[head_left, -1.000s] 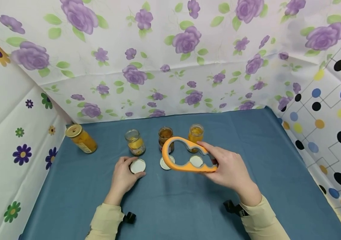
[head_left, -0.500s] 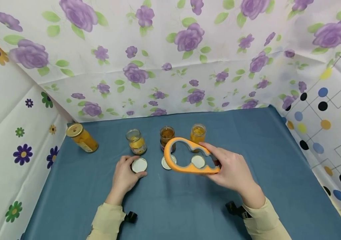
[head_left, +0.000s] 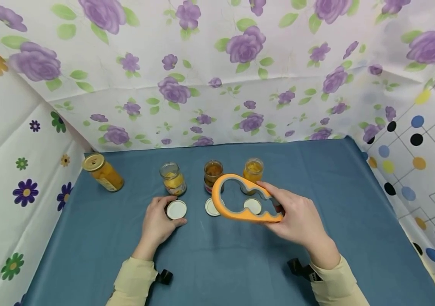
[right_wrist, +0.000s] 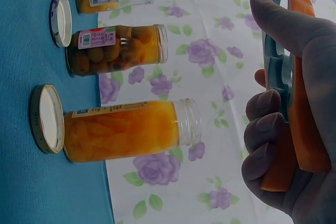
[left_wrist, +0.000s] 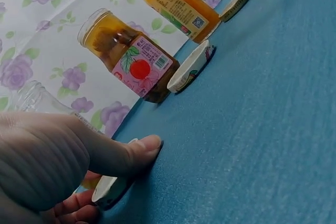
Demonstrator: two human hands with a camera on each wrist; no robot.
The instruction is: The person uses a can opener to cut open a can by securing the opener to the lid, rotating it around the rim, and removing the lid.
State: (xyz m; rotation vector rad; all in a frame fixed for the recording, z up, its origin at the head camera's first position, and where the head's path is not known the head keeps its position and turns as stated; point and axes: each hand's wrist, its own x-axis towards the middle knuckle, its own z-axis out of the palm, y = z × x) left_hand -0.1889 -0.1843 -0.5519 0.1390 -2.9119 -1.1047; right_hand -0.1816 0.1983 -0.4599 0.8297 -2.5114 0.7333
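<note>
On the blue cloth, my left hand (head_left: 158, 225) curls thumb and fingers round a white-lined jar lid (head_left: 176, 210), which lies flat with its inside up. In the left wrist view the thumb partly hides that lid (left_wrist: 107, 190). My right hand (head_left: 297, 214) grips an orange jar opener (head_left: 221, 205) with grey toothed inner edges, held above the table. In the right wrist view the fingers wrap the handles of the opener (right_wrist: 310, 124). Just behind the left hand stands an open jar of yellow fruit (head_left: 173, 180).
An open jar of dark fruit (head_left: 212, 170) and an open jar of orange fruit (head_left: 253, 166) stand to the right. A lid lies before each: a middle lid (head_left: 210, 208) and a right lid (head_left: 253, 205). A lidded jar (head_left: 104, 173) stands far left.
The head view has shifted slightly. Both hands, the lid and the jar opener stay essentially in place.
</note>
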